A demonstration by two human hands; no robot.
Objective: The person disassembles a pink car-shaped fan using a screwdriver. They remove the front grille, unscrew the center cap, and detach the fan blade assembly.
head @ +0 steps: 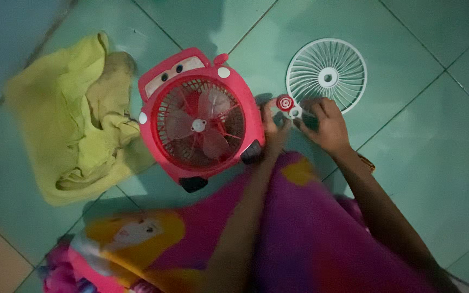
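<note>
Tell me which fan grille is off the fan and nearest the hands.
The white grille, lying loose on the floor by the right hand; the red grille is on the fan.

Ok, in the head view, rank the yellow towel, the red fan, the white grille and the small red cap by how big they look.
Largest to smallest:
1. yellow towel
2. red fan
3. white grille
4. small red cap, held between both hands

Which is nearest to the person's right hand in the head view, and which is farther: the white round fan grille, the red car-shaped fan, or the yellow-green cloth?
From the right hand:
1. White round plastic fan grille, lying on the floor just above the hand, its lower rim at the fingers.
2. Red car-shaped plastic fan, to the left, past the left hand.
3. Crumpled yellow-green cloth, far left.
</note>
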